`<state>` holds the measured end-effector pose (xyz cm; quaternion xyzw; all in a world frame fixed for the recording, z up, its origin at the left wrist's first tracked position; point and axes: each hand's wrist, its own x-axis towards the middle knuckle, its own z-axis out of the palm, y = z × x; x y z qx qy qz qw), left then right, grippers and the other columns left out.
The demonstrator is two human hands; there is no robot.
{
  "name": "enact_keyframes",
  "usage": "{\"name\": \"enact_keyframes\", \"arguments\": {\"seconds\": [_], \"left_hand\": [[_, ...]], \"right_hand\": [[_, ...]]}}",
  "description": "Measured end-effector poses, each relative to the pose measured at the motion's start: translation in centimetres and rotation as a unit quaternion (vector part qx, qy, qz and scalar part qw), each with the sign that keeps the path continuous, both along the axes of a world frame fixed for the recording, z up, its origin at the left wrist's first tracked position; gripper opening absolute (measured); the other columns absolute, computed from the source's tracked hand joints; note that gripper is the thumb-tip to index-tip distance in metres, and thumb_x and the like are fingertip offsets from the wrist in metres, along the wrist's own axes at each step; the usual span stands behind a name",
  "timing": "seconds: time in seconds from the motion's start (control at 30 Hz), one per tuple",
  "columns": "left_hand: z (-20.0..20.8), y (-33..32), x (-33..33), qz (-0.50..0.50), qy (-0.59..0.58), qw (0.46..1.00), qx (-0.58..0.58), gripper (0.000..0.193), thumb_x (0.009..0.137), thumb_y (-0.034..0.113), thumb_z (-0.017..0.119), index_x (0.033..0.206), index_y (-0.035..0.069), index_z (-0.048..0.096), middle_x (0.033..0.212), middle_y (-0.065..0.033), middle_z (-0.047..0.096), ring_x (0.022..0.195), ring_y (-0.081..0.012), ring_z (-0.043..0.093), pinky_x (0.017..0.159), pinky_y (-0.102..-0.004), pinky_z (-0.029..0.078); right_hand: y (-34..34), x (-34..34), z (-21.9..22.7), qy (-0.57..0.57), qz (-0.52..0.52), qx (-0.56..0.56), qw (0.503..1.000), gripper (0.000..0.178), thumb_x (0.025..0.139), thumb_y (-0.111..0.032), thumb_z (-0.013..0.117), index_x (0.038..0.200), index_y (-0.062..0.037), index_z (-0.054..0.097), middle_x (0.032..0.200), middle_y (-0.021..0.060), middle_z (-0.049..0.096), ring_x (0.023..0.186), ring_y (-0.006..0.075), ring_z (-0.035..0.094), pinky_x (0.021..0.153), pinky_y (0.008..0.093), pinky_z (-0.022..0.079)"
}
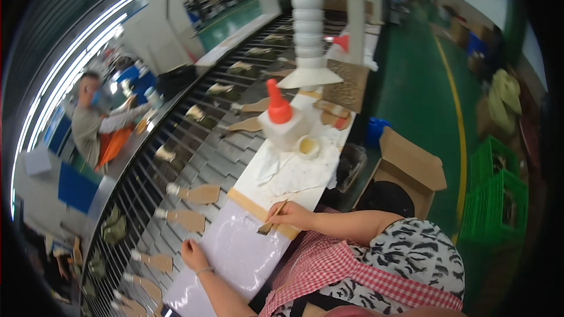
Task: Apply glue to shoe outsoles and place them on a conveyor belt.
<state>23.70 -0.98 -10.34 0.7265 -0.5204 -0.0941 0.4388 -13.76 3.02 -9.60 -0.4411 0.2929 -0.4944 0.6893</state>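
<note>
Bottle [281,118] and cup [308,146] on tabletop [235,252] ahead; conveyor [176,158] left; cardboard box [405,173] right; brush [271,218] near tabletop's right edge.

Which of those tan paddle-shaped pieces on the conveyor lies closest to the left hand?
The tan piece just left of the left hand; the others lie farther along the belt.

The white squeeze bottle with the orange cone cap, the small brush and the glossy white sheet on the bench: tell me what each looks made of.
White squeeze bottle with the orange cone cap: apparently soft plastic, matte and slightly translucent. Small brush in the right hand: pale handle, probably wood or bamboo; the bristles are too small to judge. Glossy white sheet by the left hand: likely plastic film or coated board, judging by the light reflecting off it.
</note>
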Motion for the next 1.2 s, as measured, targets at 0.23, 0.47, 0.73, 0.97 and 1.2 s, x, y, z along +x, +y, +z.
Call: {"name": "enact_keyframes", "arguments": {"seconds": [0.23, 0.47, 0.73, 0.97, 1.2], "left_hand": [[1.6, -0.1, -1.7, -0.025, -0.01, 1.0, -0.004, 0.018, 0.087, 0.015, 0.058, 0.088, -0.003, 0.062, 0.08, -0.0118, 0.064, 0.072, -0.0217, 0.059, 0.07, -0.0341, 0.048], [1.5, 0.1, -1.3, -0.022, -0.003, 1.0, -0.007, 0.017, 0.087, 0.014, 0.057, 0.088, -0.003, 0.061, 0.079, -0.0115, 0.064, 0.072, -0.0214, 0.058, 0.069, -0.0338, 0.047], [1.5, 0.2, -1.2, -0.016, -0.004, 1.0, -0.005, 0.015, 0.087, 0.014, 0.058, 0.087, -0.001, 0.061, 0.078, -0.0103, 0.063, 0.071, -0.0212, 0.057, 0.069, -0.0337, 0.047], [1.5, 0.1, -1.6, -0.011, -0.027, 1.0, 0.013, 0.019, 0.087, 0.017, 0.058, 0.087, -0.002, 0.062, 0.08, -0.0122, 0.064, 0.072, -0.0235, 0.058, 0.07, -0.0355, 0.047], [2.2, 1.4, -1.2, 0.015, -0.072, 0.996, 0.058, 0.02, 0.085, 0.018, 0.058, 0.087, 0.0, 0.063, 0.082, -0.0158, 0.067, 0.074, -0.03, 0.061, 0.07, -0.0392, 0.048]], "right_hand": [[0.4, -0.4, 0.8, -0.008, 0.011, -0.023, 1.0, 0.014, 0.091, -0.015, 0.063, 0.099, -0.004, 0.06, 0.091, 0.0007, 0.063, 0.083, 0.0072, 0.056, 0.075, 0.0221, 0.044], [0.2, -0.2, 0.4, -0.006, 0.024, -0.025, 0.999, 0.012, 0.093, -0.013, 0.061, 0.1, -0.0039, 0.06, 0.095, 0.0011, 0.064, 0.088, 0.0073, 0.056, 0.08, 0.0229, 0.045], [0.3, -0.2, 0.9, 0.009, 0.026, -0.028, 0.999, 0.012, 0.093, -0.013, 0.061, 0.1, -0.0038, 0.06, 0.094, 0.0006, 0.064, 0.087, 0.0073, 0.056, 0.08, 0.0229, 0.045], [0.4, -0.5, 1.2, 0.015, 0.031, -0.049, 0.998, 0.013, 0.092, -0.015, 0.062, 0.099, -0.0039, 0.06, 0.094, 0.0008, 0.063, 0.088, 0.0079, 0.056, 0.081, 0.0234, 0.045], [0.3, -0.1, 1.1, 0.047, 0.057, -0.058, 0.996, 0.014, 0.093, -0.015, 0.061, 0.1, -0.0034, 0.06, 0.095, 0.0015, 0.064, 0.088, 0.0085, 0.058, 0.081, 0.0242, 0.046]]}}
